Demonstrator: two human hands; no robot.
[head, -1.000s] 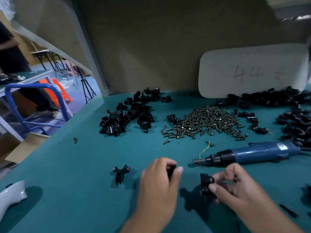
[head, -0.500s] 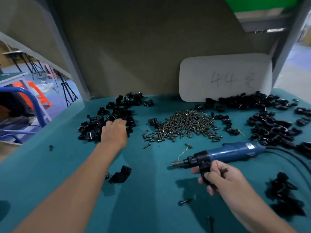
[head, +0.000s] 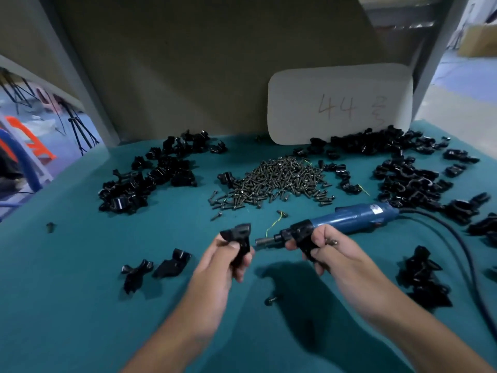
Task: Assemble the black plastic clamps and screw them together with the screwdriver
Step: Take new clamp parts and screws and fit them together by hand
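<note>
Fingers of each hand pinch one black clamp half [head: 240, 244], the right's [head: 305, 238] apparently with a screw.

One black clamp half [head: 240, 242] is held upright above the table; a second clamp half [head: 305, 236] is held just beside it. The blue electric screwdriver [head: 347, 219] lies flat behind them, bit pointing left. Screws [head: 277, 181] are heaped beyond.

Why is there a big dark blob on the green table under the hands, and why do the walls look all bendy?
Head view: the dark blob is the shadow cast by the hands and arms, so light comes from above; the wall edges bend because the lens is wide-angle; the left hand and right hand look a bit smeared, while the screw pile looks sharper.
</note>
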